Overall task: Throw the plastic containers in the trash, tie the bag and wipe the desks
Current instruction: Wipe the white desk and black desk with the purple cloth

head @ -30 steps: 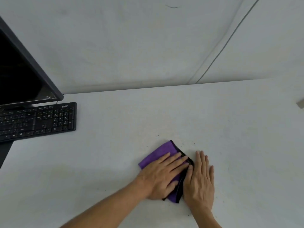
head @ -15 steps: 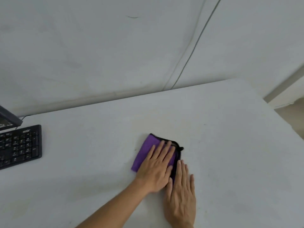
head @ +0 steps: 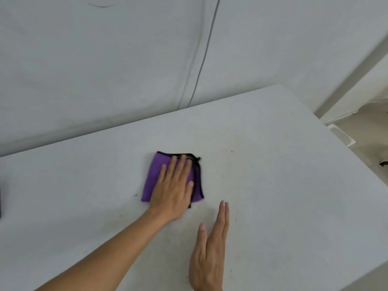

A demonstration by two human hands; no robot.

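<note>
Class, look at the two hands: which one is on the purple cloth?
The left hand, flat on the purple cloth; the right hand is off it, nearer the person.

Under my left hand the cloth is soft purple fabric, matt with a fine nap, and its edge is bound in black stitching. The tabletop is a smooth, pale surface, dull rather than shiny, marked with faint scuffs and a few dark specks. The wall behind looks like matt paint, slightly smudged.
</note>
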